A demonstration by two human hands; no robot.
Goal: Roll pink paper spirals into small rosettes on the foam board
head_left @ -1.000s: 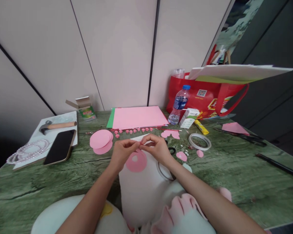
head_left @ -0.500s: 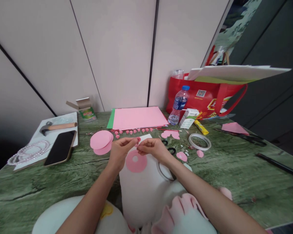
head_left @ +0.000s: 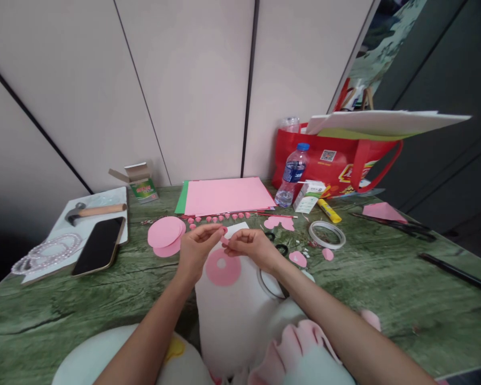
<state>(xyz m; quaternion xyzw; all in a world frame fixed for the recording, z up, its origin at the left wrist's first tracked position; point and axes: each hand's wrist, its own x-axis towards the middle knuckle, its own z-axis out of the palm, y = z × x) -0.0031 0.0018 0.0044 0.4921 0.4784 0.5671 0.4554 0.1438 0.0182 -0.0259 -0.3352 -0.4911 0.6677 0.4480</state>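
Observation:
Between my fingertips is a small strip of pink paper (head_left: 224, 240), its upper end curled into a darker pink roll. My left hand (head_left: 201, 247) pinches the rolled end. My right hand (head_left: 251, 247) pinches the strip's other end, with the fingers bent. Just below them, a pink paper ring (head_left: 223, 271) with a hole in its middle lies on a white plush toy (head_left: 228, 321). Beyond my hands stands a row of small pink rolled paper pieces (head_left: 220, 216). Scissors with black handles (head_left: 281, 249) lie partly hidden by my right hand.
Pink paper circles (head_left: 165, 232), a phone (head_left: 100, 245), and a hammer (head_left: 98, 210) lie left. Stacked pink sheets (head_left: 230, 195) rest at the back. On the right are a water bottle (head_left: 292, 176), a tape roll (head_left: 326, 235), a glue stick (head_left: 329, 210) and a red bag (head_left: 344, 155).
My left hand has shifted slightly left, and more of the pink strip shows between my fingers. Both hands keep their pinch. The view has tilted very slightly.

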